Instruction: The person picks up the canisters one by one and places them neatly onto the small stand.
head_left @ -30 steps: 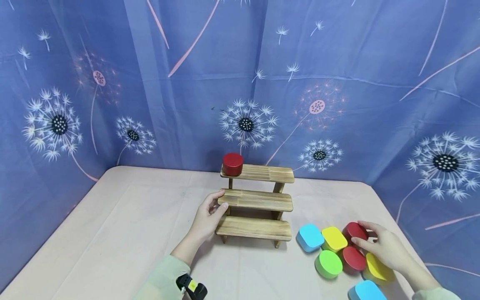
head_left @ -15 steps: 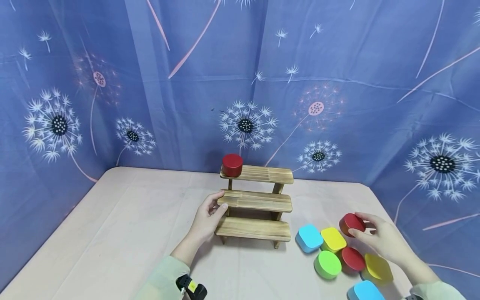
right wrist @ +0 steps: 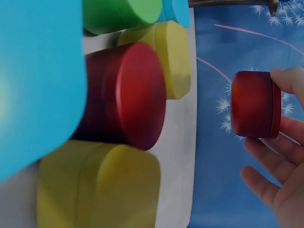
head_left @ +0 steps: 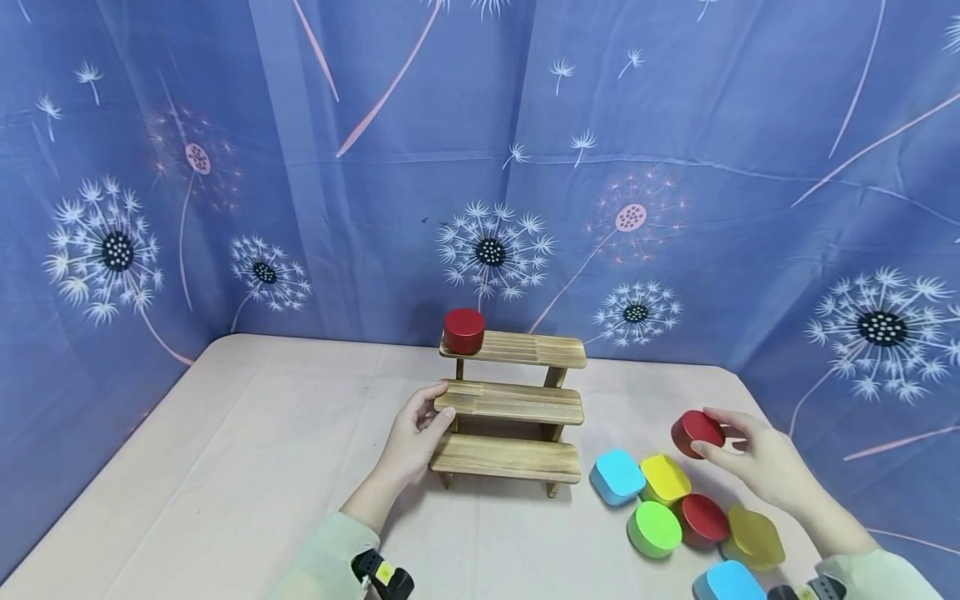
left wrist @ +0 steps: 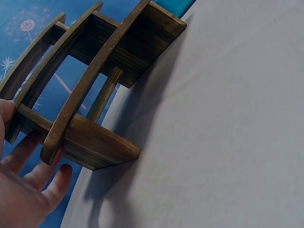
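Observation:
A three-tier wooden stand [head_left: 510, 457] is at the middle of the table, with a round red tin [head_left: 464, 331] on the left end of its top tier. My left hand [head_left: 414, 432] grips the left end of the middle tier between thumb and fingers; the left wrist view shows the stand [left wrist: 90, 90] from its side. Between thumb and fingers my right hand [head_left: 761, 454] pinches another round red tin [head_left: 696, 433]. In the right wrist view this held tin [right wrist: 254, 104] is up off the table, apart from the others.
Below the right hand stand a blue tin [head_left: 618, 477], a yellow tin [head_left: 664, 479], a green round tin [head_left: 655, 529], a red round tin [head_left: 703, 520], a second yellow tin [head_left: 753, 538] and a second blue tin [head_left: 729, 581]. Blue dandelion-print cloth [head_left: 360, 208] encloses the table.
The right hand has lifted the red tin up out of the group and moved it slightly left and away from the body. The left hand stays on the stand.

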A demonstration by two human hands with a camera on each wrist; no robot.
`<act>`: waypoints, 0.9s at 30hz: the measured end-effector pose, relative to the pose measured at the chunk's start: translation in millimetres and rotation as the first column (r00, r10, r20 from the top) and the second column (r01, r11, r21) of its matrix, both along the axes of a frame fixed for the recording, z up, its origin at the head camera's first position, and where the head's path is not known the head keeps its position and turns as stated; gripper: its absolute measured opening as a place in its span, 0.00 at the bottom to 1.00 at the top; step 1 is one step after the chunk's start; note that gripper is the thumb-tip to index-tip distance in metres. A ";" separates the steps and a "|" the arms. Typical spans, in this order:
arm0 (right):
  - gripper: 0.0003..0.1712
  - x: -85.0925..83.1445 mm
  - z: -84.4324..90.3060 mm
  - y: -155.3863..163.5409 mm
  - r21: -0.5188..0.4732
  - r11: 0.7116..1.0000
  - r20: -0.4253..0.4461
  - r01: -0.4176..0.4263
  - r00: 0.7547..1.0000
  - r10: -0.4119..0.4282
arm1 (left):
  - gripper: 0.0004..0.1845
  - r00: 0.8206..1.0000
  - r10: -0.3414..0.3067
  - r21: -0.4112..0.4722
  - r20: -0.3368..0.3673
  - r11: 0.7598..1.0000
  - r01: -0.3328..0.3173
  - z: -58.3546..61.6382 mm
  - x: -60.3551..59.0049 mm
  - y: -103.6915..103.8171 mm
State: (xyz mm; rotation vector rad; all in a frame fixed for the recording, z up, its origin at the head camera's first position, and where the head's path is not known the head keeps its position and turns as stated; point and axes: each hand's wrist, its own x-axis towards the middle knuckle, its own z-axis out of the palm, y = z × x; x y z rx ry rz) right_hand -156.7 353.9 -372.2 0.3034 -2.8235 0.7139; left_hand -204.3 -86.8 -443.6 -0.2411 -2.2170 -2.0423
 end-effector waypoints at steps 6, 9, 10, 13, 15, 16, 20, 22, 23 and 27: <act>0.32 -0.6 7.5 -5.9 -0.009 1.000 -0.013 0.005 1.000 -0.005 | 0.21 1.000 0.003 0.004 0.005 1.000 -0.003 1.0 1.1 0.8; 0.33 -1.3 10.7 -8.9 -0.022 1.000 -0.012 0.011 1.000 -0.011 | 0.22 1.000 0.003 0.005 0.004 1.000 -0.003 1.3 1.1 1.0; 0.33 -1.4 11.7 -10.0 -0.028 1.000 -0.011 0.014 1.000 -0.014 | 0.22 1.000 0.003 0.003 0.004 1.000 -0.003 1.5 1.2 1.1; 0.34 -1.5 13.8 -13.4 -0.044 0.999 -0.012 0.017 1.000 -0.017 | 0.21 1.000 0.000 -0.006 0.007 1.000 0.000 1.3 1.5 0.9; 0.34 -1.3 15.2 -16.1 -0.050 0.999 -0.019 0.015 1.000 -0.016 | 0.21 1.000 -0.002 -0.009 0.011 1.000 0.002 1.2 1.8 0.7; 0.34 -1.5 15.9 -17.5 -0.054 0.998 -0.025 0.012 1.000 -0.013 | 0.21 1.000 -0.003 -0.010 0.012 1.000 0.003 1.2 2.0 0.6; 0.34 -3.1 20.0 -23.7 -0.072 0.997 -0.054 -0.017 0.998 0.013 | 0.21 1.000 -0.002 -0.004 0.014 1.000 0.002 0.9 2.1 0.2; 0.33 -4.8 21.8 -27.1 -0.084 0.996 -0.076 -0.043 0.996 0.037 | 0.21 1.000 0.001 -0.004 0.012 1.000 -0.001 0.8 2.0 0.0; 0.33 -5.7 22.5 -28.8 -0.089 0.994 -0.090 -0.057 0.995 0.049 | 0.21 1.000 0.002 -0.005 0.011 1.000 -0.002 0.8 1.9 -0.1; 0.31 -9.9 24.0 -34.8 -0.106 0.988 -0.154 -0.113 0.983 0.096 | 0.21 1.000 0.004 -0.012 0.009 1.000 -0.004 1.3 1.6 -0.1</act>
